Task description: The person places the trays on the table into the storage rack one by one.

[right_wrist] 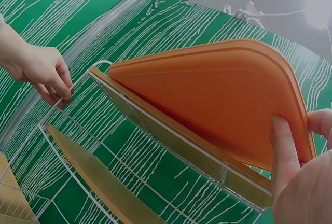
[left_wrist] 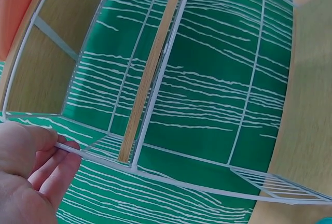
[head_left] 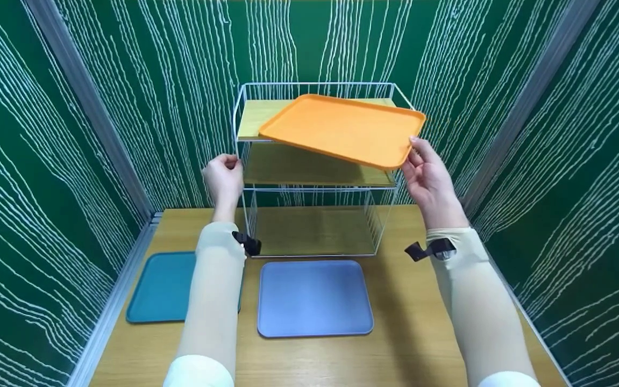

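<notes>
An orange tray [head_left: 344,129] is tilted over the top shelf [head_left: 255,115] of a white wire rack [head_left: 314,188]. My right hand [head_left: 428,177] pinches the tray's right end, thumb on one face and fingers on the other, as the right wrist view also shows. The tray's left corner is at the top shelf's front edge; whether it touches there I cannot tell. My left hand [head_left: 224,180] grips the rack's left front upright wire between thumb and fingers; in the left wrist view the hand [left_wrist: 36,167] is curled round that wire.
On the wooden table [head_left: 314,360], a blue tray [head_left: 314,298] lies flat in front of the rack. A teal tray [head_left: 158,287] lies to its left, partly hidden by the left forearm. Green walls with white streaks [head_left: 153,80] and metal posts [head_left: 529,102] enclose the table.
</notes>
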Tool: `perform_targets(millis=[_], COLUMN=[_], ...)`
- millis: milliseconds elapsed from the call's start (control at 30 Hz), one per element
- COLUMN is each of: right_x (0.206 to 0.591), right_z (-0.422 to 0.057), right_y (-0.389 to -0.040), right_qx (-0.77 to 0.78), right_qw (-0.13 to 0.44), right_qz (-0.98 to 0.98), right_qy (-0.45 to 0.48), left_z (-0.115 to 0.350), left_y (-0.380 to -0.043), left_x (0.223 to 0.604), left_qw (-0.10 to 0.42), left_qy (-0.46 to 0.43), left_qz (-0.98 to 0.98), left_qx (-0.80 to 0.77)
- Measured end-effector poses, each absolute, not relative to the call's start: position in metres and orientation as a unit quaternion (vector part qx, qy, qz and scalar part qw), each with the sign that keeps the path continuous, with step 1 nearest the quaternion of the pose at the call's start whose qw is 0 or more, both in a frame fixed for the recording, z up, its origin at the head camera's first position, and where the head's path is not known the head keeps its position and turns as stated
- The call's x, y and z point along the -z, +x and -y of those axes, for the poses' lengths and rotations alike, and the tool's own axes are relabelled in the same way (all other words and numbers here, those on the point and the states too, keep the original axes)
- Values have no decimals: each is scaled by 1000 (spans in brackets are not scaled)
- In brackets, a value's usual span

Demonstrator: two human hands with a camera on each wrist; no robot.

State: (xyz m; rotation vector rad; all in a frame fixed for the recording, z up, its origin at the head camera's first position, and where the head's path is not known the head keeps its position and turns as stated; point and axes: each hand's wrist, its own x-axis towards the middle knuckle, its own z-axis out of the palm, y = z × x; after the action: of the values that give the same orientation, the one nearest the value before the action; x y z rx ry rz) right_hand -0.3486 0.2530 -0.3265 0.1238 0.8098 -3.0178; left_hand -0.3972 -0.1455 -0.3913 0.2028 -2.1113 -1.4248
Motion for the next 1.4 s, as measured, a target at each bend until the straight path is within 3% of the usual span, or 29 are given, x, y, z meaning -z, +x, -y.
perform_targets(millis=[300,567,933,1400], right_x=[332,351,366,364], right_z=[-247,-248,-238,-228], right_y=[-359,-355,-343,-345], right_qx=[964,981,944,952], right_qw=[7,17,2,-30], right_qz=[-262,-183,-288,-291], right_qy=[29,-65,-162,-92], left_z=[146,146,146,146], left_y=[-396,-396,-396,-397], left_x=[391,391,391,393], left_qw=[286,285,283,281], left_qy=[78,76,70,71], left_qz=[791,793,794,792], left_qx=[536,533,533,538])
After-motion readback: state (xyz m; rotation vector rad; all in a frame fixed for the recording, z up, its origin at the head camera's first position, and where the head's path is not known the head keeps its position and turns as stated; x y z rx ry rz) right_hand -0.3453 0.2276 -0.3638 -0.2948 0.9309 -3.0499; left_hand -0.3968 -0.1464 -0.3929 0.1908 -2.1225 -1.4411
